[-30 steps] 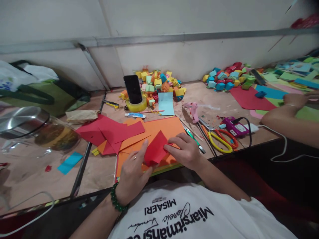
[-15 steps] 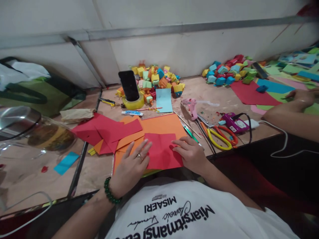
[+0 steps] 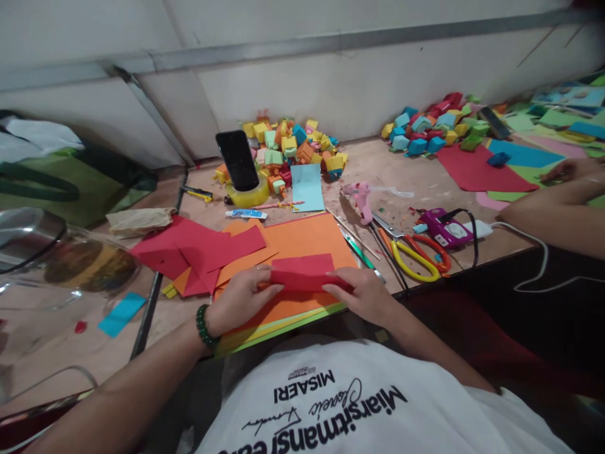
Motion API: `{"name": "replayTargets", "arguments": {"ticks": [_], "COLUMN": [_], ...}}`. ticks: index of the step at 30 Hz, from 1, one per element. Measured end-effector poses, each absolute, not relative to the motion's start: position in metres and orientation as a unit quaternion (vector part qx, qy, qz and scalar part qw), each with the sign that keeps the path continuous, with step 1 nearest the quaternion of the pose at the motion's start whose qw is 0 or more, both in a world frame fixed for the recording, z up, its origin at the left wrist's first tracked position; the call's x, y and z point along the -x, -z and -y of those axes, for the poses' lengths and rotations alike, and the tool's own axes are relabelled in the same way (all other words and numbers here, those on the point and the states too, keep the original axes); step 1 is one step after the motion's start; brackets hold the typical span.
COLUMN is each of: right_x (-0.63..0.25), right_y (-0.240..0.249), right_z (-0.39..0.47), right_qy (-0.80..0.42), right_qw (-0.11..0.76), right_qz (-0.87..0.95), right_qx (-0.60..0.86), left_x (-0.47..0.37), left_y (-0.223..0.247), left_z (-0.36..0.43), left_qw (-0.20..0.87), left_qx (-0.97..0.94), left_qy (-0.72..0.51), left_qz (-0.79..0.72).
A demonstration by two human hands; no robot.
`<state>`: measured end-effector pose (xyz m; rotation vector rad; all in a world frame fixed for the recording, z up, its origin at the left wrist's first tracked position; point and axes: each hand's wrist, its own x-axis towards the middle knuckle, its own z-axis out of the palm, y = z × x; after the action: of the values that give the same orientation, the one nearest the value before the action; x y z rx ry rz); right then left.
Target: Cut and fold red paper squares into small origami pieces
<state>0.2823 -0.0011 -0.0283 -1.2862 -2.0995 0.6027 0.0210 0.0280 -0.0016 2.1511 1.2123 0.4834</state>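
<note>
A red sheet of paper, with its near part folded up, is held between my two hands over a stack of orange paper. My left hand pinches its left end, thumb on the near side. The right end is gripped by my right hand, also with the thumb nearest me. Yellow and green sheets show under the orange at the front edge. Other red paper pieces lie to the left, partly over the orange ones.
Scissors, a pink glue gun and a purple power adapter lie to the right. A phone leans in a tape roll behind, near piled paper cubes. A glass jug stands left; a co-worker's arm reaches in right.
The red sheet lay flat under my spread hands. Now its near edge is lifted and folded away from me, and both hands have closed on its ends.
</note>
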Motion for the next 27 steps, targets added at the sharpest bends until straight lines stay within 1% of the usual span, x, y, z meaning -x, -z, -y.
{"name": "replayTargets", "arguments": {"ticks": [3, 5, 9, 13, 23, 25, 27], "right_x": [-0.275, -0.272, -0.269, -0.270, -0.268, -0.269, -0.270], "right_y": [0.023, 0.020, 0.018, 0.016, 0.002, 0.004, 0.009], "right_z": [-0.011, -0.022, -0.040, -0.046, -0.048, -0.049, -0.048], "right_qy": [-0.185, -0.160, -0.152, -0.181, -0.230, -0.239, -0.265], "right_qw": [0.263, 0.228, 0.192, 0.153, 0.072, 0.081, 0.135], "right_qz": [0.745, 0.742, 0.764, 0.768, 0.749, 0.758, 0.764], "right_qx": [0.585, 0.609, 0.597, 0.595, 0.618, 0.602, 0.572], "left_x": [-0.023, -0.024, -0.027, -0.030, -0.026, -0.025, -0.024], "left_y": [0.006, 0.008, 0.005, 0.003, 0.013, 0.015, 0.017], "left_z": [-0.039, -0.045, -0.049, -0.046, -0.039, -0.038, -0.038], "left_qw": [0.292, 0.293, 0.296, 0.280, 0.254, 0.257, 0.263], "left_qx": [-0.793, -0.786, -0.782, -0.787, -0.805, -0.806, -0.794], "left_qy": [-0.198, -0.190, -0.163, -0.142, -0.162, -0.174, -0.209], "left_qz": [-0.496, -0.510, -0.523, -0.531, -0.510, -0.504, -0.507]}}
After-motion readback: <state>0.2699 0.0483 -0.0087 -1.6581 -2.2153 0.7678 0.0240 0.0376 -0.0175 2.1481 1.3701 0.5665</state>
